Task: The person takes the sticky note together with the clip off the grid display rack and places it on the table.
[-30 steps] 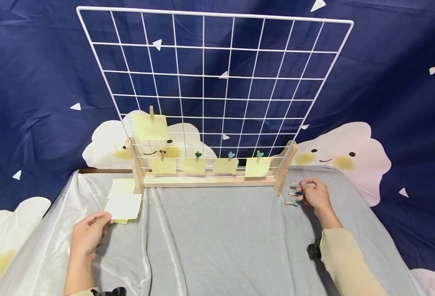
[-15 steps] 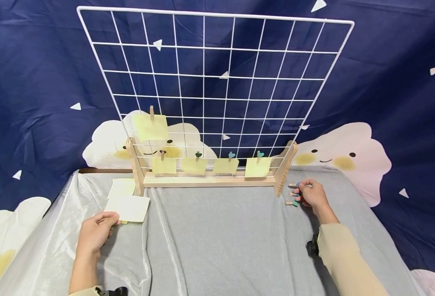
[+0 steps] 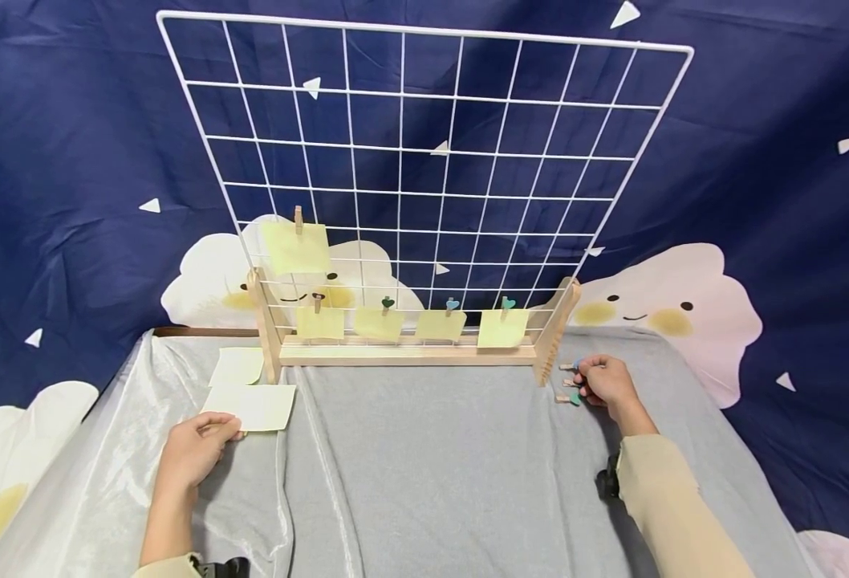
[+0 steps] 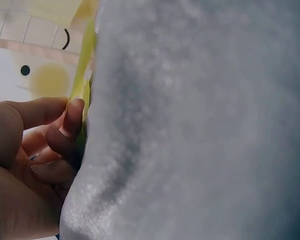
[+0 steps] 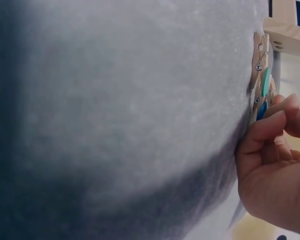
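In the head view my left hand (image 3: 195,451) pinches the near edge of a pale yellow sticky note (image 3: 269,408) between thumb and forefinger. The left wrist view shows this note (image 4: 84,65) edge-on. Another sticky note (image 3: 237,366) lies on the cloth just behind it. At the right, my right hand (image 3: 610,385) pinches the heart end of the farthest small wooden clothespin (image 3: 566,367), whose blue heart is partly covered by fingertips. Two more clothespins lie beside it, the nearest (image 3: 563,399) with a green heart. In the right wrist view, the thumb and forefinger of my right hand (image 5: 275,155) meet near these pins.
A white wire grid (image 3: 424,193) stands in a wooden base (image 3: 410,356) at the back. One note (image 3: 298,250) hangs higher on its left, clipped by a clothespin; several more hang in a row along the bottom. Grey cloth (image 3: 424,474) covers the table.
My left hand has slid the sticky note to the right. My right hand has shifted slightly toward me, and the farthest clothespin has moved left and nearer with it.
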A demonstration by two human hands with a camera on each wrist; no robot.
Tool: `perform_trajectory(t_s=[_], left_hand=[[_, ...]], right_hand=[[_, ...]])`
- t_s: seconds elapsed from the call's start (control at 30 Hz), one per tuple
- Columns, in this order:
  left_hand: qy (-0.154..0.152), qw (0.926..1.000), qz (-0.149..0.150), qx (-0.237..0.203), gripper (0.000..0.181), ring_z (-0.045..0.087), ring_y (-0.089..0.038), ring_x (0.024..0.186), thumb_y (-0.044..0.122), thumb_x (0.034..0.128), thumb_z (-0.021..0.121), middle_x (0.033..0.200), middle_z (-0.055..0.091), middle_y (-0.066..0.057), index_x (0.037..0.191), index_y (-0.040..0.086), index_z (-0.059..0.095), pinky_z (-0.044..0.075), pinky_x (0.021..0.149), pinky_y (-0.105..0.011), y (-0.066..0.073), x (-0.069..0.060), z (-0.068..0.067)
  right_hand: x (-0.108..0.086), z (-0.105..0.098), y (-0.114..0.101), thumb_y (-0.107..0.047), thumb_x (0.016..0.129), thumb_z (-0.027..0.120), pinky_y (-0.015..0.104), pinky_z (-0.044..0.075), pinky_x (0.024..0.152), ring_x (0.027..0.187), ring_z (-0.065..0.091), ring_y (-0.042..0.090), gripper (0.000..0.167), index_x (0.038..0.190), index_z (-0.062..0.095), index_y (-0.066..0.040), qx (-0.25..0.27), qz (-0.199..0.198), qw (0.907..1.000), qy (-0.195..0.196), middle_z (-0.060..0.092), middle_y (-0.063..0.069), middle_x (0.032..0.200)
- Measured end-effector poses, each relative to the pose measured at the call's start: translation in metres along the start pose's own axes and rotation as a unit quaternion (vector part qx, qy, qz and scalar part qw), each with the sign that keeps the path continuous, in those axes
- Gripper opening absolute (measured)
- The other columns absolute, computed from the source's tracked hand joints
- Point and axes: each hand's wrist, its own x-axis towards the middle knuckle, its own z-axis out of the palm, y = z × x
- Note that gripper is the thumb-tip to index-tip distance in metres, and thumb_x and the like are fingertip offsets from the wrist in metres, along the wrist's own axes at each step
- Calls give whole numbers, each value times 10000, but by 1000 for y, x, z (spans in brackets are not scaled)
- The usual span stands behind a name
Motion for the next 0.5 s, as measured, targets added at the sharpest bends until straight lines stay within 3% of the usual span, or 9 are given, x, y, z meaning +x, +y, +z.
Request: perform_trajectory(t_s=[0.27, 0.5], left_hand=[[119, 9977, 181, 647, 330, 605, -71, 742, 206, 950, 704, 779, 744, 4, 1136, -66, 684, 429, 662, -234, 1, 1, 0], [386, 9967, 129, 705, 278, 588, -100, 717, 170, 905, 718, 743, 712, 17, 1089, -38, 704, 424, 648, -241, 2, -1, 3]], right_hand=[[-2, 0, -1, -126, 1070, 442, 233, 510, 538, 571, 581, 49, 228, 1198, 493, 56, 49, 28, 10000, 28, 633, -49, 774], [-3, -1, 0, -133, 1077, 451, 230, 516, 545, 582, 588, 45, 276, 1264, 465, 71, 190, 9, 9998, 30, 644, -57, 779]])
